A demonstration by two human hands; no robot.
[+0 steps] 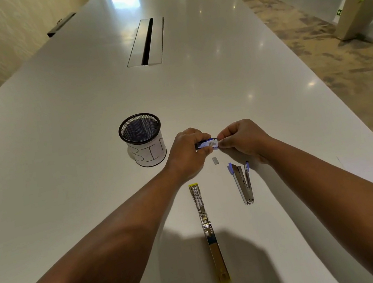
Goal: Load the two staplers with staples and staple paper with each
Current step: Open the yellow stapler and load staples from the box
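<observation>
Both hands are meeting above the long white glossy tabletop (58,142), sharing a small blue-and-white cardboard staple box (206,144). The left hand (188,152) is curling its fingers and thumb around the box's left end, while the right hand (243,138) is pinching the box's right end between thumb and fingertips; so each grip is closing tightly on the same box, held just above the surface. Directly below the box, a short grey strip of staples (215,160) is lying loose on the tabletop. Nearer the person, a long chrome stapler with yellow ends (209,232) is lying opened out flat, stretching lengthwise toward the camera. To its right, a smaller chrome stapler with blue plastic tips (243,183) is lying hinged open in a narrow V, its blue ends pointing toward the hands. Left of the hands, a black wire-mesh cup wrapped in white paper with handwritten letters (142,139) is standing upright. Farther along the tabletop, a recessed metal cable hatch (146,42) is sitting in the middle. A potted green plant in a tall beige planter (361,3) is standing on the floor at the right.
</observation>
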